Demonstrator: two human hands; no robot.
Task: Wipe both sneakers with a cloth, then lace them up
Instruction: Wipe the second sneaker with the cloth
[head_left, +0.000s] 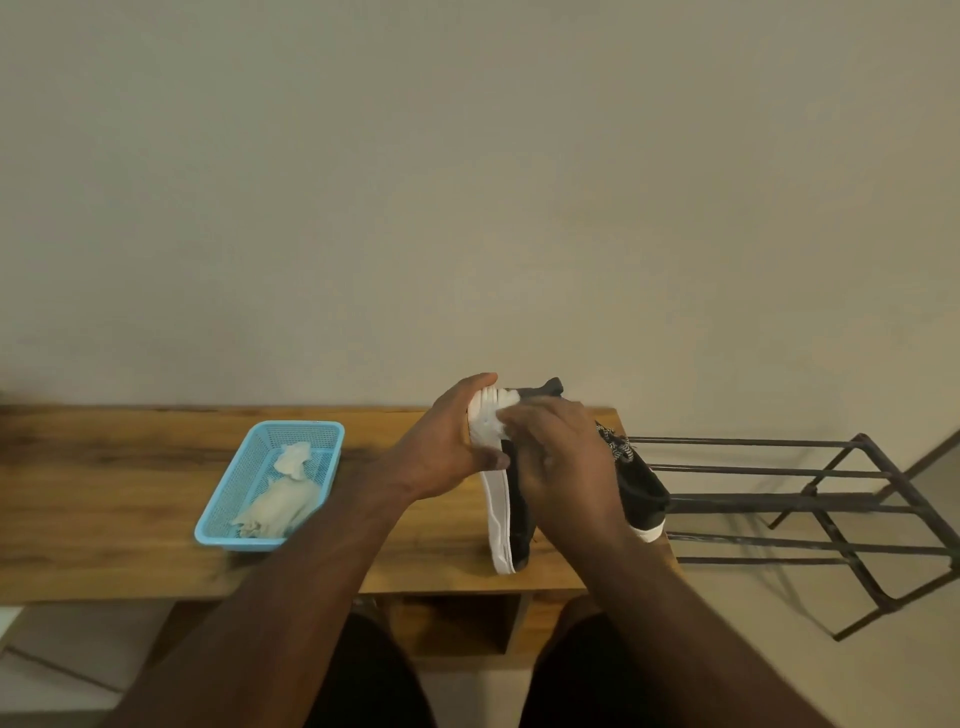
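Left hand (447, 447) grips the tilted sneaker (501, 514) by its toe; right hand (566, 457), seemingly pinching a cloth (496, 423), presses its sole.

Black sneaker (511, 499) tipped on side, white sole up; second sneaker (641, 488) behind.

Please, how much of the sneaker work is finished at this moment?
Nothing looks finished. In hand: the left hand holds a black sneaker with a white sole on its side, while the right hand rubs a white cloth on its toe. Left: the second black sneaker on the wooden table, then lacing both.
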